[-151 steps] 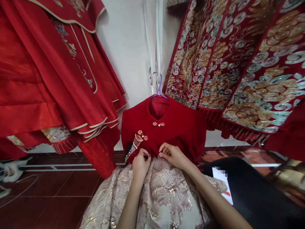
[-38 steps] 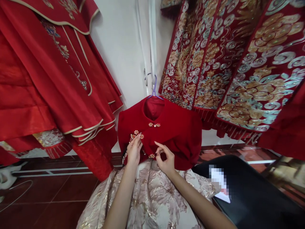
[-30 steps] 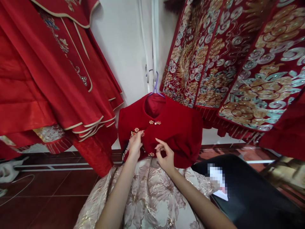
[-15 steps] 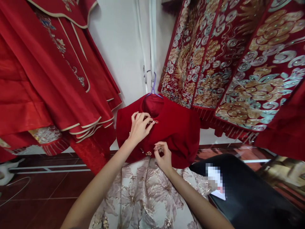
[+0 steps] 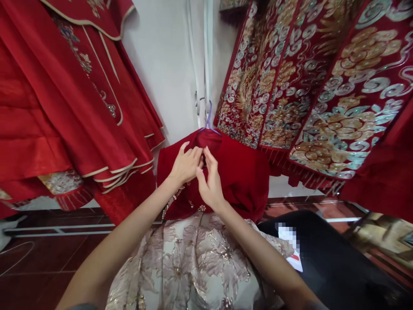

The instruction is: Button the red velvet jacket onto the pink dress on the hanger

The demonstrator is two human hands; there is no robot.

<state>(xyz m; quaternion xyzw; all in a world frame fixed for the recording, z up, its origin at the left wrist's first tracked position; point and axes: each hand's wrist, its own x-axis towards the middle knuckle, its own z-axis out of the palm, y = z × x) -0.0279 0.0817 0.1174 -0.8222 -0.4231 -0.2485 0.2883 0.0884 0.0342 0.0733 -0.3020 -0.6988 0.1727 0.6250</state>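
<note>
A red jacket (image 5: 240,172) hangs in front of me on a purple hanger (image 5: 209,117), with ornate metal clasps down its front. My left hand (image 5: 189,164) is at the neckline, its fingers bent and closed on the front edge. From the other side my right hand (image 5: 210,181) meets it, thumb and fingers pinching at the same spot. The top fastening there is mostly hidden behind my fingers. A lower flower-shaped clasp (image 5: 201,208) shows below my right wrist. Beaded trim (image 5: 174,199) hangs beneath my left wrist.
Below the jacket spreads a pale floral skirt (image 5: 180,262). Red garments (image 5: 106,142) hang on the left, and an embroidered red skirt (image 5: 290,99) with fringe hangs on the right. At lower right is a black seat (image 5: 335,258) with a white paper (image 5: 295,261) on it.
My right hand has risen from the lower clasp to the neckline beside my left hand. My left hand has shifted slightly up and left, and the view has moved a little.
</note>
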